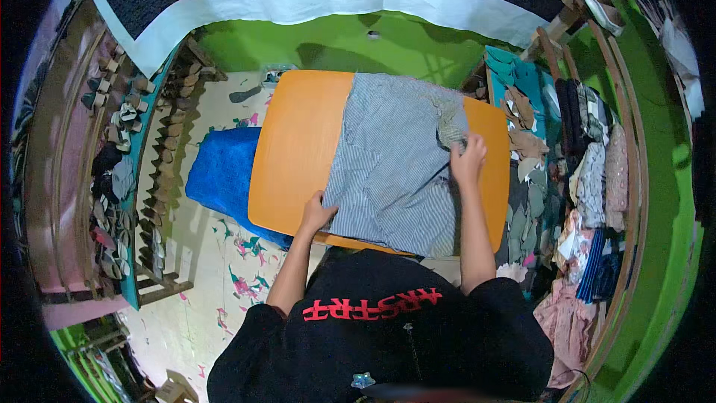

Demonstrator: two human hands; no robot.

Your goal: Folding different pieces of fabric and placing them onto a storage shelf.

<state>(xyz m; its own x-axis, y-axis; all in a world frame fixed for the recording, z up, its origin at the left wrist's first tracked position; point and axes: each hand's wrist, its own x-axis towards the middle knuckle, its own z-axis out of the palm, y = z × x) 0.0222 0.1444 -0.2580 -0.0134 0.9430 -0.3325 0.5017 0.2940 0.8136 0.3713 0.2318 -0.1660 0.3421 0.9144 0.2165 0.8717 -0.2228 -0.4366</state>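
A grey-blue, finely checked cloth (395,157) lies spread over an orange tabletop (298,127), with wrinkles across its middle. Part of its upper right is folded over and looks greenish. My right hand (468,158) is closed on that bunched part near the cloth's right edge. At the near left edge of the cloth, my left hand (318,215) has thumb and fingers closed on the border. The fingertips of both hands are partly hidden.
Left of the table is a blue bundle (220,172); coloured scraps (246,283) litter the pale floor. Shoe racks (160,172) stand further left. On the right are cloth pieces on a teal surface (507,67) and hanging garments (593,179). A green wall (246,41) rises behind.
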